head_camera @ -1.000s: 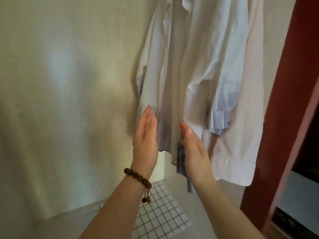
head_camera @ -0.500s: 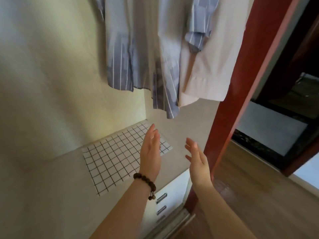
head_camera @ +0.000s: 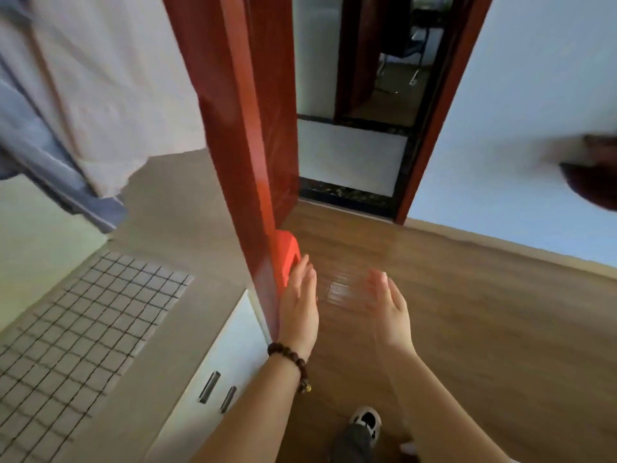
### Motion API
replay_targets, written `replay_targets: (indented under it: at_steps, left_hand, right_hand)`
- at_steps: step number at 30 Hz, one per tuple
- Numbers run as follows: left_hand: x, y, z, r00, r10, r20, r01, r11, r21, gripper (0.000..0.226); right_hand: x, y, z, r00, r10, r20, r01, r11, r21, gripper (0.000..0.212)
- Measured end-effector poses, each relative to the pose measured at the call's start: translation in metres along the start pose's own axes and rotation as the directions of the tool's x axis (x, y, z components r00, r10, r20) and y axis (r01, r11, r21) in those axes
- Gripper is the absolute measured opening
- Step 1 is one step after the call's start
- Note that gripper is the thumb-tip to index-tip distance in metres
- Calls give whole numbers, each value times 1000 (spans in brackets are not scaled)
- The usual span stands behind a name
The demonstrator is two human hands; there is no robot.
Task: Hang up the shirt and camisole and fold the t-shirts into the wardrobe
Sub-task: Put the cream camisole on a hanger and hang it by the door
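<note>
Left grip (head_camera: 298,307) and right grip (head_camera: 389,304) dropped lower, both wide, empty, shirt (head_camera: 43,155) hanging well apart upper-left

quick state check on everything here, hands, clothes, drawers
left hand: open, holding nothing
right hand: open, holding nothing
striped shirt: hanging, blurred
white shirt: hanging beside the striped one
drawers: shut
checked cloth: lying flat

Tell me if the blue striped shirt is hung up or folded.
Hung up: the blue striped shirt dangles clear above the checked mat, hem free; hanger out of view.
</note>
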State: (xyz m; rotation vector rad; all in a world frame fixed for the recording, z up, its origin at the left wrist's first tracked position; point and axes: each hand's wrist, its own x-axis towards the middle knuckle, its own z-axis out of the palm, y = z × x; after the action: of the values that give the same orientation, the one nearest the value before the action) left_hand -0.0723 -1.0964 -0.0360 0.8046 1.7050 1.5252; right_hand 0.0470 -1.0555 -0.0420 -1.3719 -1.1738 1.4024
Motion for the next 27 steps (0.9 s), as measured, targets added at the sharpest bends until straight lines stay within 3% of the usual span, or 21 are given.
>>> replay_targets:
  at_steps: [3, 7, 14, 19, 27]
  left_hand:
    - [22, -2, 58, 992, 5, 128, -7, 1000, 14, 43]
    - [49, 2, 143, 958, 11, 287, -19, 1000, 25, 41]
    - [74, 24, 300, 834, 28, 552, -62, 997, 43, 51]
    - [61, 38, 401, 702, 22, 712, -71, 997, 39, 67]
    - [9, 33, 540, 428, -4, 904, -113, 992, 58, 63]
  right_hand:
    - [34, -2, -45, 990, -14, -144, 20, 999, 41, 27]
    - [85, -3, -105, 950, 6, -312, 32, 992, 118, 36]
    - [152, -22, -225, 820, 27, -571, 97, 978, 185, 34]
    - [162, -27, -320, 649, 94, -755, 139, 961, 239, 31]
    - [141, -9, -439, 316, 203, -927, 181, 946, 268, 30]
